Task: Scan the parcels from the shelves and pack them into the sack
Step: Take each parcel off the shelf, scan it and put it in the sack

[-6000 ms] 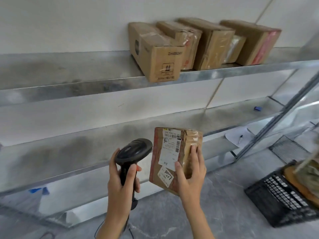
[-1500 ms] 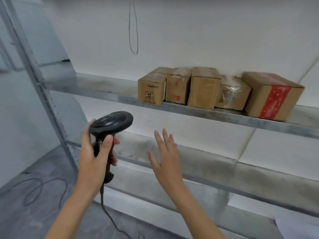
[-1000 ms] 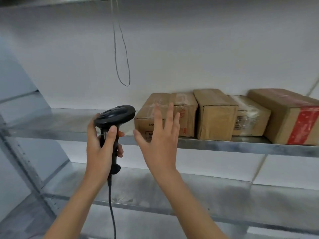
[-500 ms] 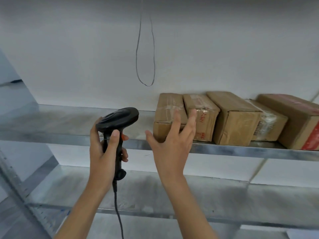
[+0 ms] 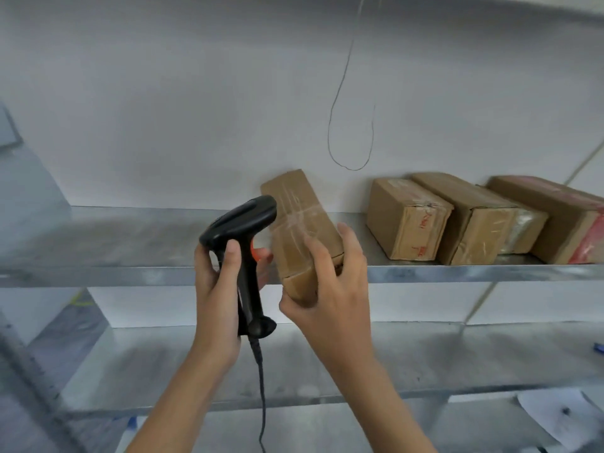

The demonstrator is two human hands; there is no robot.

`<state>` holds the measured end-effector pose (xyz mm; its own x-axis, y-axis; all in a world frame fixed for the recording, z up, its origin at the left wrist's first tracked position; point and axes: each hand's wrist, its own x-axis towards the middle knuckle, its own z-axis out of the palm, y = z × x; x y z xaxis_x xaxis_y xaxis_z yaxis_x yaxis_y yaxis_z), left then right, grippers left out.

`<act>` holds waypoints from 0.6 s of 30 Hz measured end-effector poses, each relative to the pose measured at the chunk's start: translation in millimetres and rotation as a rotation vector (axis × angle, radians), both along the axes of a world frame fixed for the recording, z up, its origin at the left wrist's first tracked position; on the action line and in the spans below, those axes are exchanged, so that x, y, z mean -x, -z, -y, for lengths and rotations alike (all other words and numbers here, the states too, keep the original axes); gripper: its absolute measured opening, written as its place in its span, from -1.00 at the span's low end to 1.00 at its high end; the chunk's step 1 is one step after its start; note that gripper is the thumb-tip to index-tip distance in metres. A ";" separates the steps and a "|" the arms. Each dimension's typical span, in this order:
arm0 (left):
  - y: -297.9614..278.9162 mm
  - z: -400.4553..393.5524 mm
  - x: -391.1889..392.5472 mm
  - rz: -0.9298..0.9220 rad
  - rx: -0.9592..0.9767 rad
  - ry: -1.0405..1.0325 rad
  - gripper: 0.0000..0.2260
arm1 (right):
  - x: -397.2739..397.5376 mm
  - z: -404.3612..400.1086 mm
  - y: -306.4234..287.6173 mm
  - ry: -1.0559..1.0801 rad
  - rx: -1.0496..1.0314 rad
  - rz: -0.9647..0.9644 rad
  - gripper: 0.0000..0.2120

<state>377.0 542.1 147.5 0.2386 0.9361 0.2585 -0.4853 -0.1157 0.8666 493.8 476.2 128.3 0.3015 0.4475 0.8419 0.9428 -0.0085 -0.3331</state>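
My right hand point(image 5: 330, 282) grips the near end of a long brown cardboard parcel point(image 5: 300, 220) wrapped in clear tape. The parcel juts past the front edge of the upper metal shelf point(image 5: 114, 253), angled away from the other boxes. My left hand point(image 5: 217, 289) holds a black handheld barcode scanner point(image 5: 243, 233) upright by its handle, just left of the parcel, with its cable hanging down. Further right on the same shelf stand several more cardboard parcels point(image 5: 408, 220), the rightmost one point(image 5: 562, 220) with red tape. The sack is out of sight.
A lower metal shelf point(image 5: 425, 358) runs beneath my arms. A sheet of paper with a pen point(image 5: 555, 416) lies at the bottom right. A thin wire loop point(image 5: 351, 138) hangs on the white wall behind. A shelf upright stands at the lower left.
My right hand has closed on the leftmost parcel and pulled it forward and left, away from the row. The scanner stays beside it in my left hand.
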 end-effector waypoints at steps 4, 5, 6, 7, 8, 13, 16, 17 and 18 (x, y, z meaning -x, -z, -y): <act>2.8 -1.0 30.2 0.051 0.058 0.028 -0.59 | 28.7 9.9 1.6 -0.117 0.078 0.145 -0.24; 5.5 -0.9 38.6 0.060 0.083 0.022 -0.58 | 34.9 12.7 2.1 -0.186 0.113 0.111 -0.22; 8.9 -1.2 46.4 0.068 0.104 0.016 -0.58 | 40.4 14.9 2.0 -0.261 0.146 0.028 -0.19; 12.9 -1.3 53.5 0.075 0.123 0.013 -0.58 | 44.9 15.9 0.7 -0.321 0.177 -0.085 -0.18; 16.9 -1.4 59.7 0.080 0.144 0.010 -0.57 | 48.0 14.5 -0.8 -0.358 0.205 -0.205 -0.21; 32.8 2.4 75.0 0.067 0.206 -0.013 -0.54 | 49.0 -12.9 7.7 -0.331 0.278 -0.479 -0.46; 37.2 4.5 76.4 0.034 0.193 -0.054 -0.60 | 53.8 -17.5 14.2 -0.461 0.256 -0.647 -0.53; 38.5 4.2 78.2 0.031 0.192 -0.068 -0.60 | 55.6 -15.7 16.0 -0.492 0.240 -0.674 -0.50; 39.6 4.1 80.4 0.028 0.192 -0.078 -0.60 | 56.6 -13.6 17.7 -0.512 0.228 -0.691 -0.45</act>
